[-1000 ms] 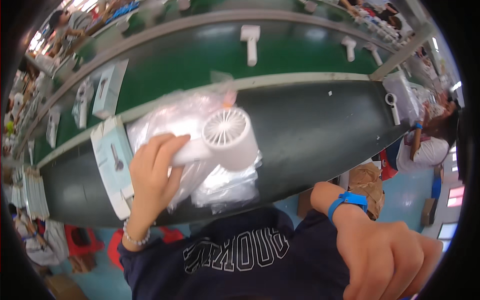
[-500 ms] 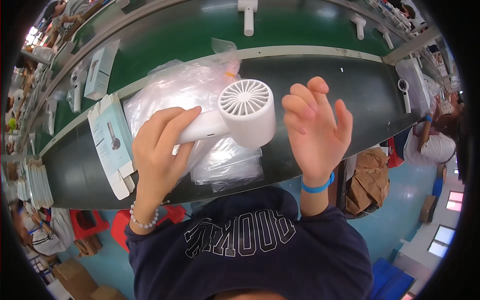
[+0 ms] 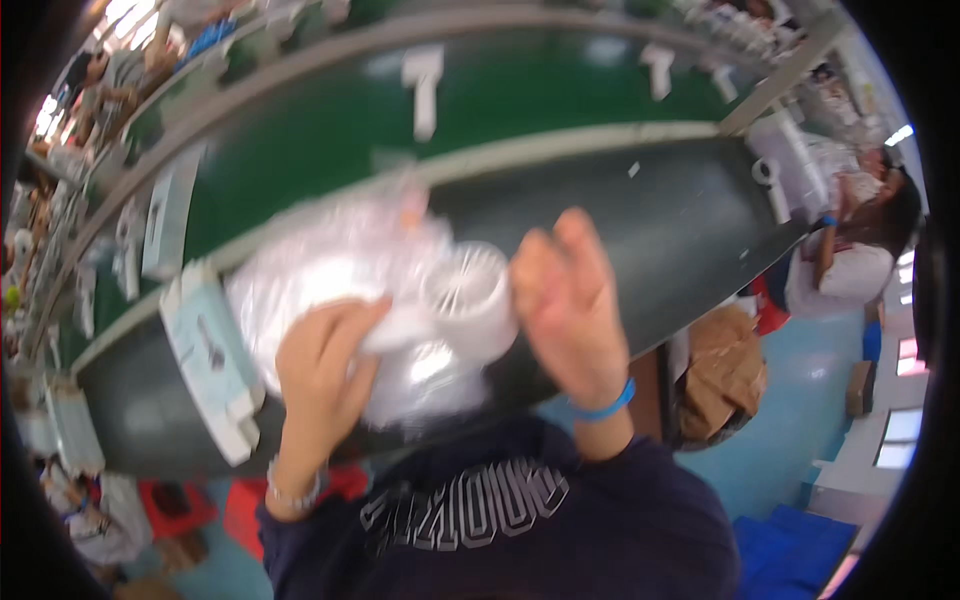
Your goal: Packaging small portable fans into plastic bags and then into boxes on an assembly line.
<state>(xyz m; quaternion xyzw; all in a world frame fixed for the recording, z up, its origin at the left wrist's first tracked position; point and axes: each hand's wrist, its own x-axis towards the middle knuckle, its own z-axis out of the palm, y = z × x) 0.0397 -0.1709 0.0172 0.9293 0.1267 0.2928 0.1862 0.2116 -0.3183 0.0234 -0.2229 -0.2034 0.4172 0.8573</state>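
Observation:
A white handheld fan (image 3: 486,328) with a round slotted grille is held above the near worktable. My left hand (image 3: 322,368) is closed round its handle, and the fan's head points to the right. My right hand (image 3: 572,318) is raised just beside the head, its fingers mostly stretched and smeared by motion. Whether its fingertips touch the fan I cannot tell. Clear plastic bags (image 3: 290,270) lie in a pile beneath and behind the fan. Left of my left hand lies a light blue and white printed carton (image 3: 207,350) with open end flaps.
Beyond a pale rail (image 3: 560,142) runs a green conveyor belt (image 3: 320,120) carrying another white fan (image 3: 423,90) and a boxed one (image 3: 172,212). A co-worker (image 3: 865,215) sits at the far right. A brown paper-lined bin (image 3: 718,375) stands below the table's right side.
My right hand has come closer to the fan's head and turned. My view has shifted, so the table and both hands sit lower in the picture. The left hand keeps its hold.

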